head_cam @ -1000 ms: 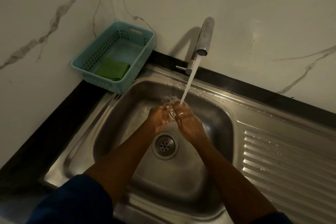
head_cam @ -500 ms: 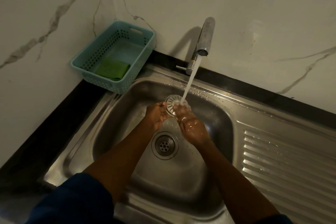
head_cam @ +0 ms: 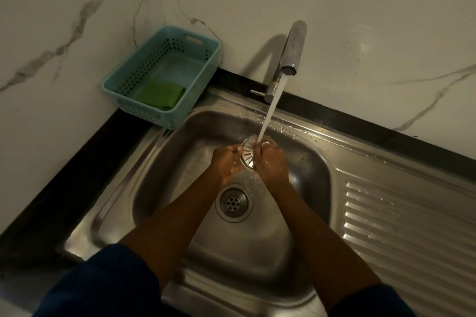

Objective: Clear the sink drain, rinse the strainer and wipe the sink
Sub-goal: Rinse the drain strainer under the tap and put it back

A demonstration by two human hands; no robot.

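Head view: rinse step. Left hand (head_cam: 228, 159) & right hand (head_cam: 270, 162) pinch strainer (head_cam: 248, 153) betw. them under tap stream (head_cam: 269, 113). Next, prob.: refit in drain (head_cam: 234, 202) below hands.

Looks like a home kitchen: a steel sink (head_cam: 154, 175) with a ribbed drainboard (head_cam: 412, 239) right of the right hand (head_cam: 271, 165), a tap (head_cam: 293, 46) running above it, a veined marble wall (head_cam: 360, 8) behind, and a teal basket (head_cam: 154, 118) holding a green cloth (head_cam: 161, 94) beyond the left hand (head_cam: 228, 162).
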